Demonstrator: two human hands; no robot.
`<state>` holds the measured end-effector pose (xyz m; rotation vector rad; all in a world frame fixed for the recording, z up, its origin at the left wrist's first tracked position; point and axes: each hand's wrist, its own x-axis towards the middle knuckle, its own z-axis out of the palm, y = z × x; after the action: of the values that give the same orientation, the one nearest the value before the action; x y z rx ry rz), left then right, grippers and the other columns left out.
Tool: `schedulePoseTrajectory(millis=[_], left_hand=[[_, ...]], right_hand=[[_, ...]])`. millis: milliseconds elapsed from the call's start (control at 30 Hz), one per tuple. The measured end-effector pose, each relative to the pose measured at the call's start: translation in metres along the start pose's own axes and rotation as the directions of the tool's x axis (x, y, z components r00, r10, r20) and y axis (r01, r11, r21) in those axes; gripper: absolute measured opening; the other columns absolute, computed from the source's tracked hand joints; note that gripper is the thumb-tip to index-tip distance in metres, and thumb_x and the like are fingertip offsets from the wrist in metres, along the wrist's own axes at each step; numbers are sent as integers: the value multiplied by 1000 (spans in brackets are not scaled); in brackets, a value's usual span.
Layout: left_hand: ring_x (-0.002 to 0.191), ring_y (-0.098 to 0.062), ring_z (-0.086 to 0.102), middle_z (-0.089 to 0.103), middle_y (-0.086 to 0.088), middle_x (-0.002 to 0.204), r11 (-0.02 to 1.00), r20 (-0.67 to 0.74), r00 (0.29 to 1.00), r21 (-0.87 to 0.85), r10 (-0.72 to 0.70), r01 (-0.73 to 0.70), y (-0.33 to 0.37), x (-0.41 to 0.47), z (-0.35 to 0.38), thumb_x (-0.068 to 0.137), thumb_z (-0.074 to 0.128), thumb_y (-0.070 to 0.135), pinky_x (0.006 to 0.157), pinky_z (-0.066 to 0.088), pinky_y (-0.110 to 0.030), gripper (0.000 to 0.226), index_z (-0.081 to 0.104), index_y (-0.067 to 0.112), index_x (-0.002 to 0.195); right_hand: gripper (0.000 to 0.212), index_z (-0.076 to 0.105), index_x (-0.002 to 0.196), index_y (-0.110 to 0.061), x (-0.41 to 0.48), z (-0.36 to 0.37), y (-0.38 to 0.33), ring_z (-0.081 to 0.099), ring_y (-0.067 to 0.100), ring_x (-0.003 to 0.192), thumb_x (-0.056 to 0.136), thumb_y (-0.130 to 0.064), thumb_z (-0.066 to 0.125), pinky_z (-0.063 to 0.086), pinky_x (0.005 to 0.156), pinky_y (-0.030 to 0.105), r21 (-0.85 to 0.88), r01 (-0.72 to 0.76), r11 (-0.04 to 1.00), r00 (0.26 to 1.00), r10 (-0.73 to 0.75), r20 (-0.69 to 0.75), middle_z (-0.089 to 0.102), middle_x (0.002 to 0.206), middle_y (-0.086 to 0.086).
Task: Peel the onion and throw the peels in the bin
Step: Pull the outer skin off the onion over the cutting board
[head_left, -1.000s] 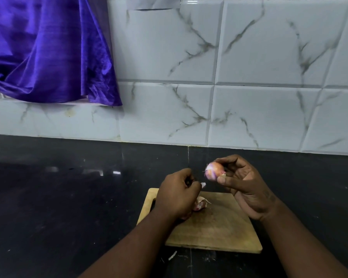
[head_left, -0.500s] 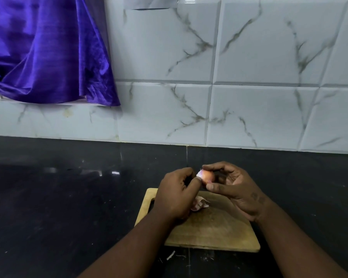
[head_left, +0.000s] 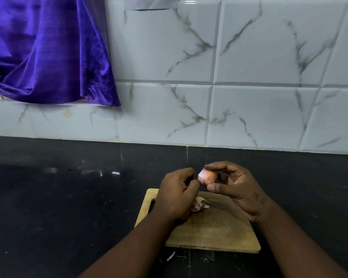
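A person holds a small onion (head_left: 207, 176) in the air above the far edge of a wooden cutting board (head_left: 215, 230). The right hand (head_left: 236, 190) has it clamped between the thumb underneath and the forefinger arched over the top. The other fingers curl loosely behind, and the palm faces left. The left hand (head_left: 176, 194) is drawn up against the onion's pale left end. Its fingers are curled, and the thumb and forefinger pinch at that end, so both hands meet on the onion. Whether a strip of skin is caught between those fingertips cannot be told. The onion shows a brownish-pink side toward the right and a whitish, purple-tinged patch toward the left.

A small heap of pinkish peels (head_left: 200, 205) lies on the board just below the left hand, partly hidden by it. The board sits on a dark, glossy surface (head_left: 68, 197), with its handle cut-out at the left end. One pale scrap (head_left: 170, 256) lies on the surface just in front of the board's near edge, with a few thin wisps beside it. Behind, white marble-veined tiles (head_left: 269, 57) cover the wall, and a shiny purple cloth (head_left: 44, 51) hangs at the upper left.
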<state>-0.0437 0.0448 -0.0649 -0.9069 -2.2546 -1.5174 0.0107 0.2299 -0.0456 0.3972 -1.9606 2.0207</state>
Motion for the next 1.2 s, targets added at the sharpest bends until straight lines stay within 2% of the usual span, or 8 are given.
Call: schedulePoseTrajectory(millis=[167, 267, 367, 500, 633, 800, 1000, 1200], left_hand=[[65, -20, 57, 59, 1, 65, 999, 21, 1000, -38, 15, -14, 2, -2, -1, 98, 47, 33, 58, 43, -42, 32, 60, 26, 70], [60, -12, 52, 57, 1, 64, 1000, 28, 1000, -7, 13, -12, 1, -3, 1, 95, 48, 41, 55, 38, -37, 33, 61, 24, 71], [58, -6, 47, 52, 7, 61, 1000, 21, 1000, 18, 7, -7, 1, -1, 1, 92, 50, 31, 55, 34, -27, 27, 53, 31, 65], [60, -6, 48, 53, 8, 62, 999, 19, 1000, -33, 8, -8, 3, -2, -1, 95, 46, 30, 57, 38, -32, 31, 52, 34, 66], [59, -7, 47, 53, 5, 62, 1000, 24, 1000, -2, 20, -20, 5, -4, 0, 94, 43, 49, 55, 35, -30, 34, 54, 30, 68], [59, -6, 45, 50, 9, 62, 999, 23, 1000, 48, -10, 9, 5, -1, 1, 99, 55, 19, 56, 33, -27, 38, 49, 34, 65], [62, -7, 48, 53, 8, 64, 1000, 20, 1000, -21, 12, -11, 7, -3, 0, 97, 42, 39, 57, 38, -36, 31, 51, 35, 68], [63, -8, 49, 56, 6, 68, 996, 9, 999, 77, -40, 39, 3, -1, 2, 103, 53, 16, 59, 40, -35, 36, 53, 32, 70]], right_hand=[[46, 79, 104, -13, 1, -1, 2, 71, 28, 114, 62, 3, 87, 59, 90, 37, -33, 27, 999, 1000, -28, -13, 73, 119, 11], [47, 78, 107, -10, 1, -1, 2, 70, 28, 114, 63, 4, 87, 59, 90, 36, -50, 34, 998, 999, -34, 2, 70, 122, 14], [47, 78, 107, -11, 2, -1, 2, 70, 29, 114, 63, 3, 87, 59, 90, 36, -41, 41, 998, 999, -41, 2, 71, 122, 15], [46, 79, 104, -12, 2, 0, 2, 71, 29, 113, 62, 3, 87, 59, 88, 35, -19, 40, 999, 999, -41, -4, 72, 120, 13], [47, 78, 106, -10, 1, 0, 2, 70, 28, 114, 62, 4, 87, 59, 89, 34, -35, 38, 999, 999, -37, 18, 72, 118, 9], [46, 80, 103, -15, 2, 1, 2, 71, 28, 113, 61, 2, 87, 59, 88, 36, -16, 42, 999, 999, -42, -9, 72, 119, 12], [47, 77, 105, -9, 2, 0, 2, 70, 28, 114, 62, 5, 86, 59, 88, 36, -19, 40, 999, 999, -40, -7, 71, 121, 14], [46, 78, 103, -13, 1, 2, 1, 72, 27, 110, 62, 4, 87, 59, 86, 33, -21, 38, 999, 999, -38, -18, 73, 117, 11]])
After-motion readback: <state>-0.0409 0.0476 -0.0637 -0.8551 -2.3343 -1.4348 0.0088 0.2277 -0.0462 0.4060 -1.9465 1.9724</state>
